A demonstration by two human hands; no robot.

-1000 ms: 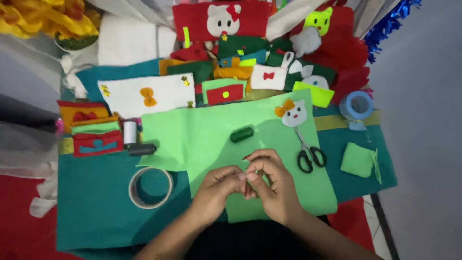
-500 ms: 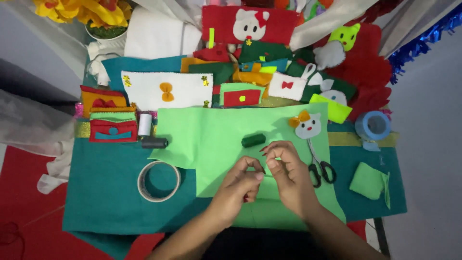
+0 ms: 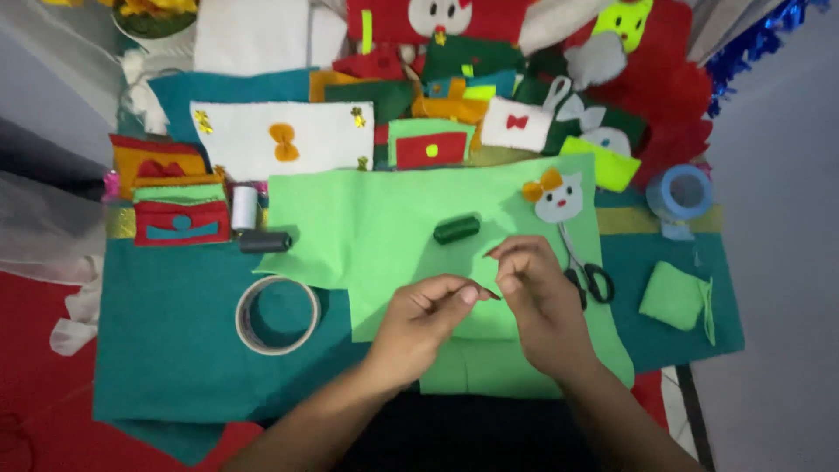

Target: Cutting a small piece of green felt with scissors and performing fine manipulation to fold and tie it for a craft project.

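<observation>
Green felt [image 3: 393, 218] lies under both hands. The left hand [image 3: 419, 328] and right hand [image 3: 537, 293] meet fingertip to fingertip, pinched on something too small to tell. A green spool [image 3: 457, 228] lies crosswise just beyond, nearer the right.

Light is soft and fairly even, brightest on the light green felt sheet [image 3: 384, 227] at the middle. The corners fall off to dull grey, with the lower edge between the forearms nearly black. The left hand [image 3: 424, 323] and right hand [image 3: 537, 293] throw faint, blurred shadows onto the felt beneath them. The green thread spool [image 3: 457, 228] casts a short soft shadow just beside it. No harsh glare shows. The picture is slightly soft throughout, and fine detail at the fingertips cannot be made out.
</observation>
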